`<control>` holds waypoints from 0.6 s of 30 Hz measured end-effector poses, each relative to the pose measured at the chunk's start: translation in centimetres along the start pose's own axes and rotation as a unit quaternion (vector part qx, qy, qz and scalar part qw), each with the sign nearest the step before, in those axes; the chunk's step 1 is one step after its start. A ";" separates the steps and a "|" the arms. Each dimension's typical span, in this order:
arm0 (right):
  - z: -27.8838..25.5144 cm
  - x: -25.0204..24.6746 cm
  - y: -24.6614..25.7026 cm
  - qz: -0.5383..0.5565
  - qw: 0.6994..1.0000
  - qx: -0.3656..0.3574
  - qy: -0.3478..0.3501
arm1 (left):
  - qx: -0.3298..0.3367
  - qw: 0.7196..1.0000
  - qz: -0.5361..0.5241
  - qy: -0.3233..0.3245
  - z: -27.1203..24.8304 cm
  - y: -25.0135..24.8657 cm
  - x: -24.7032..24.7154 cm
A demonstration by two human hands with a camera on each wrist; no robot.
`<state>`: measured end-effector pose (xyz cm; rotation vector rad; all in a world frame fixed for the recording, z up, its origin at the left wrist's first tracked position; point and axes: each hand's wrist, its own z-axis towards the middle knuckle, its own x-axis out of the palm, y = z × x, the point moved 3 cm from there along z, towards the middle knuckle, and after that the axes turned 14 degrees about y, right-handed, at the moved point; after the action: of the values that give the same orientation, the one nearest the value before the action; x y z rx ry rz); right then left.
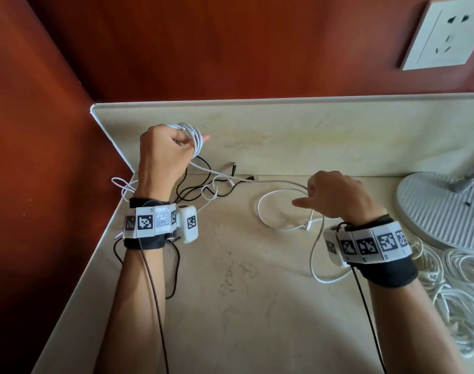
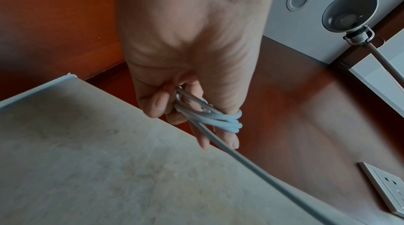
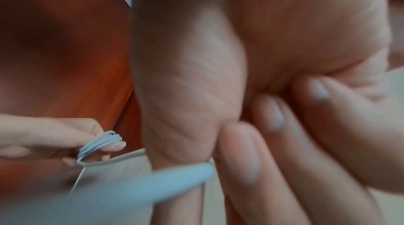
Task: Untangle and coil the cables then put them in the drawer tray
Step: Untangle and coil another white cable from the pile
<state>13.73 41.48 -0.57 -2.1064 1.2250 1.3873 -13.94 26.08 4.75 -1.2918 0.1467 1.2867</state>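
Observation:
My left hand [image 1: 174,141] is raised near the back left corner with several turns of a white cable [image 1: 195,133] wound round its fingers; the coil [image 2: 214,118] shows close in the left wrist view. From that coil the cable runs right to my right hand [image 1: 330,195], which pinches it between thumb and fingers. In the right wrist view the cable [image 3: 140,187] passes blurred under my thumb. The loose tail [image 1: 281,225] loops on the countertop [image 1: 230,292] below my right hand. A black cable [image 1: 200,184] and another thin white cable [image 1: 122,184] lie tangled behind my left wrist.
A white lamp base [image 1: 443,209] stands at the right edge, with a pile of coiled white cables [image 1: 459,292] in front of it. A wall socket [image 1: 446,33] sits on the red-brown wall at upper right. A raised rim [image 1: 257,103] borders the counter at the back and left.

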 end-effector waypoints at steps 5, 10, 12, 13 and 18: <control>0.0 -0.1 1.9 0.182 0.978 -0.096 0.047 | 0.003 1.000 0.004 0.008 -0.1 -0.4 0.5; 0.2 0.4 3.8 0.412 0.894 -0.173 0.042 | 0.002 1.000 0.007 0.016 -0.2 -1.0 0.9; 0.7 0.5 4.3 0.509 0.840 -0.185 0.028 | 0.006 1.000 0.005 0.017 -0.2 -1.1 1.1; 0.9 0.6 4.4 0.540 0.822 -0.181 0.016 | 0.008 1.000 0.004 0.016 -0.2 -1.1 1.2; 1.8 1.6 4.9 0.652 0.735 -0.178 0.052 | 0.025 1.000 -0.002 0.010 -0.2 -1.5 1.6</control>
<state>9.01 39.12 -2.00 -1.3146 2.9655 2.0819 -12.11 27.30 4.41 -1.2620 0.1881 1.2596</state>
